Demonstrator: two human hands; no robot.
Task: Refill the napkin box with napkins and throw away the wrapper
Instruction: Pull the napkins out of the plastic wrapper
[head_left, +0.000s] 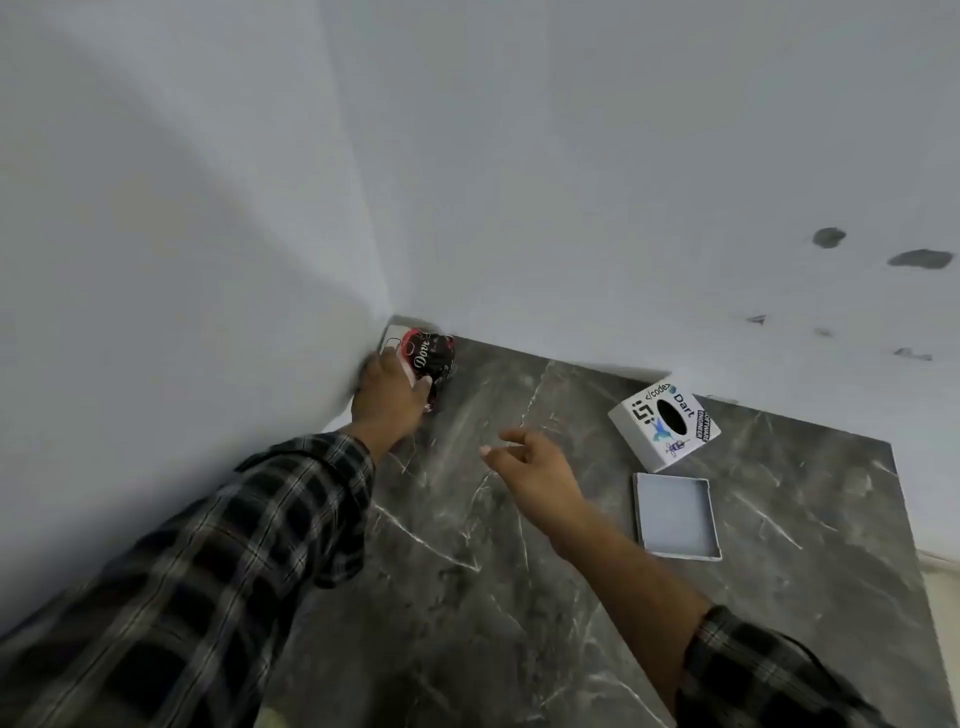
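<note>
Grey marble-patterned tabletop (519, 597) with white veins fills the lower part of the view, pushed into a corner of plain white walls (571, 182); the wall on the right carries a few dark scuffs (919, 258). Nothing lies on the open stretch of stone between the two hands. On the right side of the table a shallow white square box lid (675, 517) lies with its hollow side up, and just beyond it, close but apart, the white cube napkin box (664, 422) sits tilted on an edge near the wall, its sticker-covered face with a dark oval opening turned toward the camera. The left hand (387, 397), at the end of a black-and-white plaid sleeve (249, 545), reaches deep into the corner and is closed around a napkin pack in a dark red-and-black plastic wrapper (428, 356) printed with white lettering — the fingers curl round its near side, and a strip of white shows along the pack's left edge. The pack is right in the corner, against the wall; whether it rests on the stone or is lifted is unclear. The right hand (535, 475) hovers above the table's middle, palm down, fingers loosely spread and slightly bent, holding nothing.
</note>
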